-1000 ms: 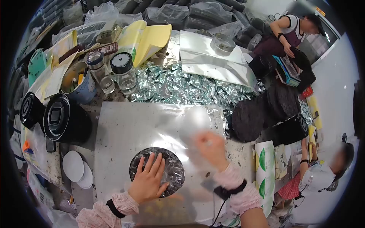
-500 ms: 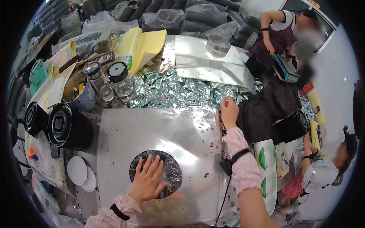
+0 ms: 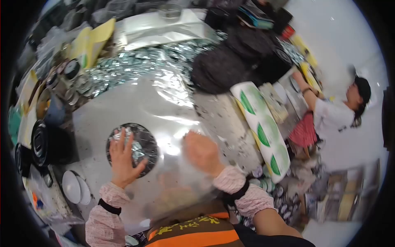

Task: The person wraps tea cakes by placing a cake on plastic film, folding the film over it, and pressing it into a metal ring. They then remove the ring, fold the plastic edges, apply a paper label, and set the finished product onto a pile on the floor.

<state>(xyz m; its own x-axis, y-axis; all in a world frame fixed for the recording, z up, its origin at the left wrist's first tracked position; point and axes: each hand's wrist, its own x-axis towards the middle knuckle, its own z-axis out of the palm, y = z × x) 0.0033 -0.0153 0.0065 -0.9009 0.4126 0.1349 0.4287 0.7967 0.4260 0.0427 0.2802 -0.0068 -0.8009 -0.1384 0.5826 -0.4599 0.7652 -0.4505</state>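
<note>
On a shiny metal sheet (image 3: pixel 96 119) lies a dark round disc (image 3: pixel 151 153) with a crinkled, glossy, film-like surface. My left hand (image 3: pixel 122 158) rests flat on the disc's left side, fingers spread. To the right, over the sheet, my right hand (image 3: pixel 202 153) is smeared by motion. Its fingers cannot be made out, nor whether anything is in them. A pile of small silvery foil pieces (image 3: pixel 131 64) lies along the sheet's far edge.
Black lidded canisters (image 3: pixel 51 142) and white discs (image 3: pixel 72 187) stand at left. Dark round stacks (image 3: pixel 218 68) sit behind right, near a green-and-white roll (image 3: pixel 261 131). Glass jars (image 3: pixel 72 70) stand far left. Another person (image 3: pixel 335 109) works at right.
My right hand has come back from the foil pile to near the disc. The view has swung right and down, and my left hand is still on the disc.
</note>
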